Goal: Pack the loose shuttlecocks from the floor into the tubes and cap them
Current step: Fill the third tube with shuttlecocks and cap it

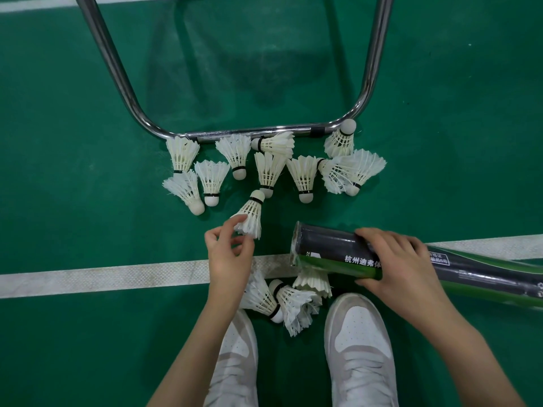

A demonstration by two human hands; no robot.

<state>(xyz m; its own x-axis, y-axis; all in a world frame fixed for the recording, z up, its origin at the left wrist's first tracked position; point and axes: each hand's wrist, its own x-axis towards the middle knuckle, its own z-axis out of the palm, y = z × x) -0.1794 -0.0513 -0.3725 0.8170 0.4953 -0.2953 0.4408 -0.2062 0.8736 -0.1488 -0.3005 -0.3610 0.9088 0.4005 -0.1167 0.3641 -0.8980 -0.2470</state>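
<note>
1. The left hand (227,259) pinches one shuttlecock (250,217) by the rim of its feather skirt between thumb and forefinger; the other fingers are loosely curled. Its cork points away from the person, towards the row of shuttlecocks (264,168) on the floor.
2. The right hand (402,265) grips a dark tube (329,254) with green panels, fingers wrapped over its top and thumb underneath. The tube is held almost level above the white court line (102,276), its open mouth facing left towards the pinched shuttlecock, which sits just beside that mouth and slightly beyond it.
3. To do this step well, I judge the shuttlecock should be turned so the cork enters first, lined up with the tube's axis, and slid in without crushing the feathers against the rim.
4. Many shuttlecocks remain: the row lies along the bar of a chrome frame (123,83), and a small cluster (288,301) sits between the person's shoes (358,342), under the tube's mouth.
5. No cap is visible, so capping looks some way off.
</note>
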